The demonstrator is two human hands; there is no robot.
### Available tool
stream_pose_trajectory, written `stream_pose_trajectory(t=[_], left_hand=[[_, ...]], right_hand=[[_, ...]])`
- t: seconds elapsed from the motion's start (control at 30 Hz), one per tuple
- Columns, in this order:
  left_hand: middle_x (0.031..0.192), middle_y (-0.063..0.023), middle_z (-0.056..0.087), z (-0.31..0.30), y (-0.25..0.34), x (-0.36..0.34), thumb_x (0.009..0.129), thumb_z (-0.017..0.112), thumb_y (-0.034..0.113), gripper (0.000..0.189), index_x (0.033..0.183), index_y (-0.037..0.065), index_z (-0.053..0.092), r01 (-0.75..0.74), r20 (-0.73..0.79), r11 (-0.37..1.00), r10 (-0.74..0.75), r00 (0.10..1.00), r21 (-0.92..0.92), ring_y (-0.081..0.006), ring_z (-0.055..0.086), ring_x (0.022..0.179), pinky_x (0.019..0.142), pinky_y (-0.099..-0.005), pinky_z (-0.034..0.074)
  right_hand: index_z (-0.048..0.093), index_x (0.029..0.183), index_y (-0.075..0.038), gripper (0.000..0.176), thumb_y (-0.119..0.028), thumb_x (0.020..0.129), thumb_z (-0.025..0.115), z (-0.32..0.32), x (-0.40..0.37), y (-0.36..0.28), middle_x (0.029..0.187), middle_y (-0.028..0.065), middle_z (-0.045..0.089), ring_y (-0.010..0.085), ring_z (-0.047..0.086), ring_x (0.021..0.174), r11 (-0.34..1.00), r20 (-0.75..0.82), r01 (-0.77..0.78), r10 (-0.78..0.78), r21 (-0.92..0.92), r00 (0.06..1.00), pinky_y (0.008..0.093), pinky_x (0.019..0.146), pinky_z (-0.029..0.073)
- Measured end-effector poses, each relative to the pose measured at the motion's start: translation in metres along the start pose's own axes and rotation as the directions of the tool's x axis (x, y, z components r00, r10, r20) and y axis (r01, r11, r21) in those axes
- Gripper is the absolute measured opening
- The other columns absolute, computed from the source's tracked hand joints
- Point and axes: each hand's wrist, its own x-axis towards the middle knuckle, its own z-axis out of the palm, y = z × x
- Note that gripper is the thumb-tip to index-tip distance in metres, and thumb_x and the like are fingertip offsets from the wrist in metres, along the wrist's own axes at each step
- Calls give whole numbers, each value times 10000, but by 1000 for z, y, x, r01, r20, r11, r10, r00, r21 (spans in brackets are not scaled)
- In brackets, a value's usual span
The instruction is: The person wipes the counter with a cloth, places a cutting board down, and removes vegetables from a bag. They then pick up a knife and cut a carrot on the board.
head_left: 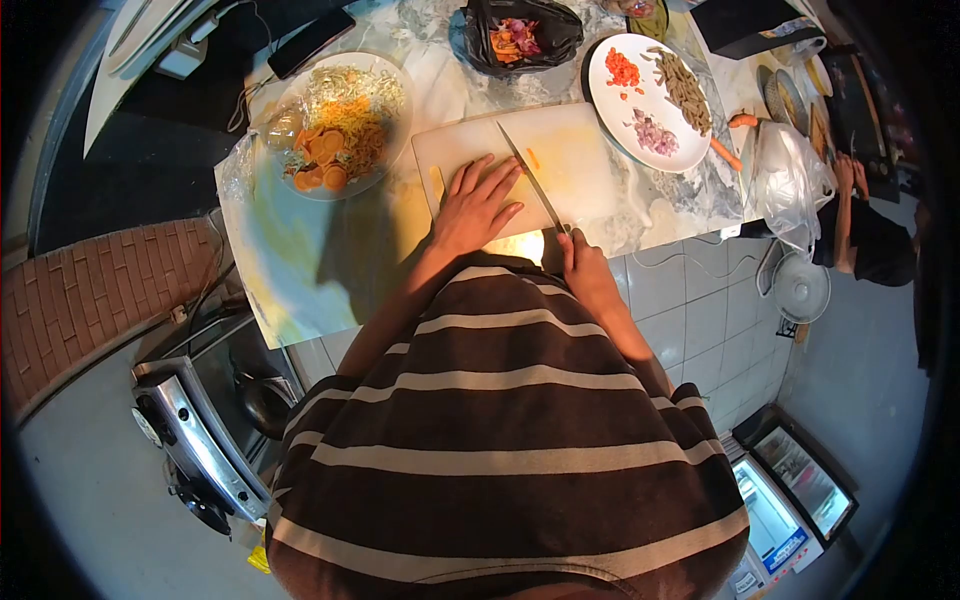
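My left hand (478, 207) lies flat on a white cutting board (585, 130), its fingers stretched out and apart, the fingertips close to the blade. My right hand (588, 268) is closed round the handle of a kitchen knife (534, 180) at the board's near edge. The blade slants away from me across the board, tip toward the far side. Just right of the blade is a small orange strip (533, 158). Another yellow-orange strip (437, 180) rests near the board's left edge. Whether anything lies under my left palm is hidden.
Left stands a plate (403, 130) heaped with shredded vegetables and orange slices. A black plastic bag (548, 50) with scraps sits behind the board. At right, a white plate (640, 100) bears chopped piles, beside a plastic bag (785, 180). A stove (205, 430) is lower left; another person (868, 235) stands right.
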Motion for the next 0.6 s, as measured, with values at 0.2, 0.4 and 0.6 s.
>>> stream_pose_trajectory(t=[0.2,0.4,0.6], left_hand=[[1446,-25,466,0,-1,0,941,554,395,540,1379,83,501,-1,-5,1000,1,1000,-11,-282,389,1322,1104,-445,301],[1450,-23,463,0,0,0,942,551,398,535,1377,89,505,4,10,1000,-3,1000,-4,-283,387,1322,1107,-448,298],[1418,-67,478,-8,2,4,920,604,285,516,1383,89,488,59,-60,981,-71,996,-185,-292,410,1311,1089,-440,311]], right_hand=[[488,1043,38,351,-309,1028,431,-1,-1,-1,652,322,592,513,599,643,1000,18,-20,20,-4,1000,585,549,474],[491,1093,49,379,-319,1031,420,2,1,5,667,324,598,514,601,650,1000,24,-11,11,5,1000,583,562,478],[497,1110,47,392,-327,1035,406,4,1,4,692,333,603,518,607,681,998,58,-59,59,5,997,586,584,484]])
